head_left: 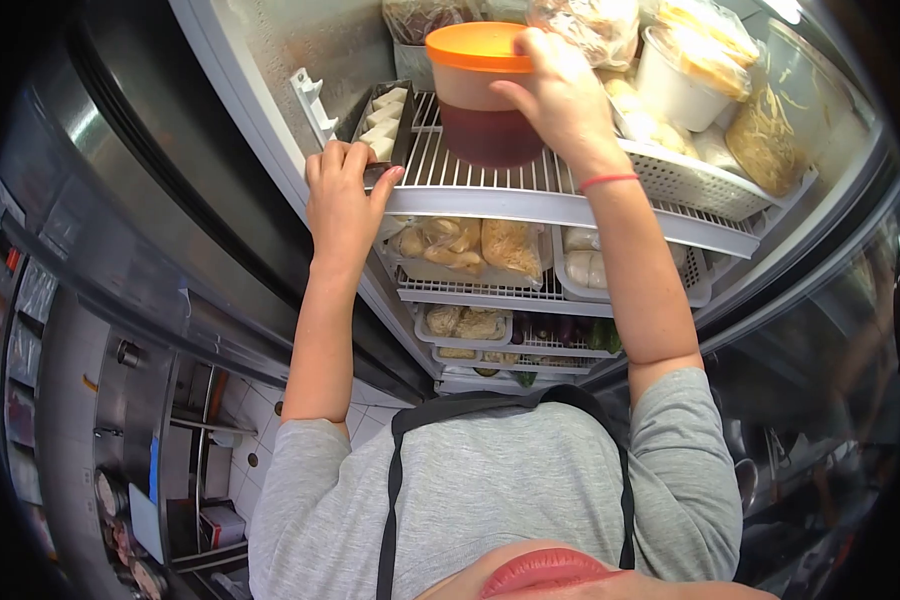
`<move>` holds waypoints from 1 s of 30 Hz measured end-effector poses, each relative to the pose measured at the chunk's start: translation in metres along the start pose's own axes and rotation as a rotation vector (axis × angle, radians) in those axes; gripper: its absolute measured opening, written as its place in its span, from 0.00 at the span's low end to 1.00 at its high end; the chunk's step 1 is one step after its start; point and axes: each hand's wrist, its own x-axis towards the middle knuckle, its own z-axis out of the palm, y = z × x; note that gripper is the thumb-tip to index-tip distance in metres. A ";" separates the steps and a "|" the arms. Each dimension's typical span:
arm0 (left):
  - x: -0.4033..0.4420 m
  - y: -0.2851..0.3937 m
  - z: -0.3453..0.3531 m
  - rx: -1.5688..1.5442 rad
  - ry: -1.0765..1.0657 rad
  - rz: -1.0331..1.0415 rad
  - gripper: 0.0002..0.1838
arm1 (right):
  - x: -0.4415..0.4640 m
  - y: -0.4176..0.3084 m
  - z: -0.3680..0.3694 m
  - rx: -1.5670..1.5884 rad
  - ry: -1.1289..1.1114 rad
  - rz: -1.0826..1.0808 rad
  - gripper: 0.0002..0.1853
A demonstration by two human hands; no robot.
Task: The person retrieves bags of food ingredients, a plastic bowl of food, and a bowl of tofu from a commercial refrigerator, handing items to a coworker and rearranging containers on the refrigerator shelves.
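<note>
In the head view, both arms stretch up into the fridge. At upper centre, the right hand (567, 100) has its fingers bent over the rim of one orange-lidded container (490, 125), the thumb against its side; it is held upright, half-filled with dark red content. Whether it touches the wire shelf (560, 180) below, I cannot tell. At upper left, the left hand (342, 190) closes its bent fingers and thumb around the near end of one black tray (403, 130), which contains at least four white pieces (382, 120).
</note>
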 end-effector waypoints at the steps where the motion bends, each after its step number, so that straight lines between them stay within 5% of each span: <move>1: 0.000 0.000 0.000 0.027 -0.003 0.009 0.16 | 0.002 -0.006 0.004 -0.012 -0.011 0.006 0.20; 10: -0.003 0.011 -0.002 -0.010 0.122 0.131 0.18 | 0.019 0.010 0.035 0.001 -0.095 -0.067 0.22; 12: -0.001 0.023 0.003 -0.056 0.144 0.164 0.18 | 0.035 0.011 0.003 -0.142 0.021 -0.307 0.21; 14: 0.003 0.033 0.005 -0.109 0.151 0.264 0.17 | 0.043 -0.002 -0.035 -0.209 -0.200 -0.007 0.17; 16: 0.008 0.039 0.008 -0.127 0.158 0.279 0.16 | 0.043 0.031 -0.045 -0.392 0.124 -0.282 0.32; 17: 0.009 0.041 0.010 -0.153 0.159 0.295 0.16 | 0.047 0.042 -0.046 -0.397 0.120 -0.280 0.32; 19: 0.009 0.049 0.011 -0.192 0.151 0.309 0.15 | 0.052 0.056 -0.049 -0.107 -0.310 0.055 0.30; 20: 0.008 0.052 0.012 -0.201 0.150 0.316 0.15 | 0.051 0.055 -0.050 -0.116 -0.309 0.061 0.30; 28: 0.008 0.063 0.024 -0.539 0.056 0.294 0.15 | 0.038 0.087 -0.015 0.127 0.161 0.151 0.15; 30: 0.008 0.068 0.027 -0.683 0.038 0.278 0.16 | 0.040 0.090 -0.016 -0.476 0.165 -0.008 0.15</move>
